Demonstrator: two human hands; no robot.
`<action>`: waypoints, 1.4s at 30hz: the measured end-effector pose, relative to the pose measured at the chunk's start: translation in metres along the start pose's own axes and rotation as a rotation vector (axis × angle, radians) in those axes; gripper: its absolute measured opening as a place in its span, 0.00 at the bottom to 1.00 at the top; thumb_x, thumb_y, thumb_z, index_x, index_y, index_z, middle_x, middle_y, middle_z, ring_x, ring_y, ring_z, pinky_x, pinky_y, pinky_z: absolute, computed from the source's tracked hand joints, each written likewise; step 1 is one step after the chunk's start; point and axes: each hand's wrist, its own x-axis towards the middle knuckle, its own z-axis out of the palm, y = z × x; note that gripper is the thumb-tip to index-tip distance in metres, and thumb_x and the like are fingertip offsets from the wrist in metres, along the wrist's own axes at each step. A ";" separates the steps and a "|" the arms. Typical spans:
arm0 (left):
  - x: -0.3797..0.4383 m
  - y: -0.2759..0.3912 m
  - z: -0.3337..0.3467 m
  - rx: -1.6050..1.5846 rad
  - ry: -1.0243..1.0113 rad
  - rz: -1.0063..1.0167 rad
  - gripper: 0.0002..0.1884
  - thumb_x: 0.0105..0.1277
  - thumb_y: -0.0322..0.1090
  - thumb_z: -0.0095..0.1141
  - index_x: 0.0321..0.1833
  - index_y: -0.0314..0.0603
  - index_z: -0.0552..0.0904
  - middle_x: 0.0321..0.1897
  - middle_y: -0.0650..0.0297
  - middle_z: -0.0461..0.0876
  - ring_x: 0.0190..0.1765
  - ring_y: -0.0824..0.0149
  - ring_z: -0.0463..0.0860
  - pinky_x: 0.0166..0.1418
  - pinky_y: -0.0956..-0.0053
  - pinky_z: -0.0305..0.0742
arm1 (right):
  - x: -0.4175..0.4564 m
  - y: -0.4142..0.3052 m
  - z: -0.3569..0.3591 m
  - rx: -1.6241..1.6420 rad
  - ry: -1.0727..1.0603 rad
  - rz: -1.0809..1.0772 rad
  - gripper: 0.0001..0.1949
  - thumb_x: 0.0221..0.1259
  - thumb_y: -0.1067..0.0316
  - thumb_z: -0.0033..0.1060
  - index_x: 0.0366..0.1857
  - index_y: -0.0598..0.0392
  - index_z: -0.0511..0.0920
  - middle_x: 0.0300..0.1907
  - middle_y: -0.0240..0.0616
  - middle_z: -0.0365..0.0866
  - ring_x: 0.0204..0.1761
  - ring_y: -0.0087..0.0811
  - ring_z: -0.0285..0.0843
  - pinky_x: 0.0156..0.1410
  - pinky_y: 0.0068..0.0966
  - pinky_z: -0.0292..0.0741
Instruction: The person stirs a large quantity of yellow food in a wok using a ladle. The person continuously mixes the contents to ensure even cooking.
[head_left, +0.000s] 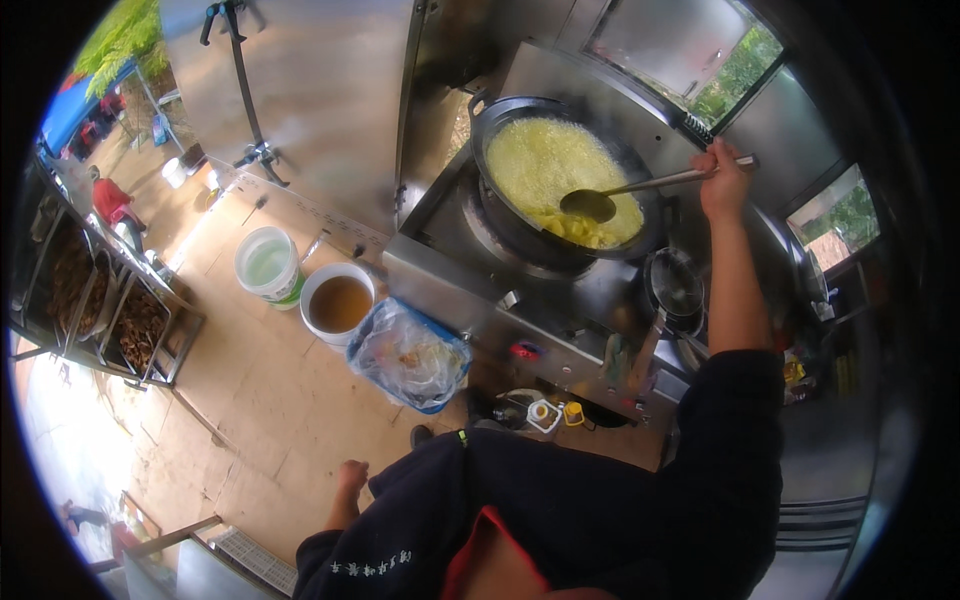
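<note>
My right hand (724, 184) grips the long metal handle of a ladle (589, 204). The ladle's round bowl is over the near right part of a large dark wok (504, 196), touching or just above its contents. Yellow, foaming liquid (551, 154) fills much of the wok. Yellow food pieces (581, 229) gather below the ladle, too blurred to name exactly. Under the wok is a burner ring on a steel stove (450, 259). My left hand (354, 475) hangs low at my side with its fingers curled, and nothing shows in it.
A wire strainer (675, 283) rests right of the wok. On the floor stand a bucket of clear liquid (266, 262), a bucket of brown liquid (337, 300) and a plastic-lined blue basket (409, 360). Trays of brown food (139, 330) sit on a rack. Outside is a person (112, 202).
</note>
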 end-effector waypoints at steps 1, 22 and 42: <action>0.007 -0.012 0.006 0.018 -0.019 0.054 0.07 0.53 0.31 0.52 0.28 0.33 0.77 0.19 0.57 0.76 0.22 0.65 0.76 0.25 0.70 0.71 | 0.006 -0.004 -0.004 0.020 -0.043 0.007 0.10 0.63 0.68 0.54 0.24 0.58 0.71 0.14 0.31 0.62 0.21 0.27 0.63 0.41 0.34 0.72; 0.164 0.277 0.209 0.191 -0.578 0.232 0.19 0.56 0.49 0.55 0.39 0.38 0.82 0.35 0.50 0.82 0.42 0.55 0.81 0.47 0.63 0.74 | -0.006 0.064 -0.055 0.054 -0.293 0.137 0.12 0.66 0.58 0.47 0.26 0.52 0.68 0.15 0.27 0.58 0.22 0.25 0.59 0.42 0.30 0.65; 0.224 0.352 0.392 0.053 -0.189 0.250 0.18 0.61 0.41 0.51 0.51 0.40 0.77 0.49 0.52 0.78 0.55 0.52 0.74 0.57 0.66 0.68 | -0.023 0.165 -0.068 -0.167 -0.451 -0.083 0.16 0.63 0.50 0.52 0.29 0.53 0.67 0.13 0.27 0.62 0.20 0.27 0.65 0.40 0.34 0.67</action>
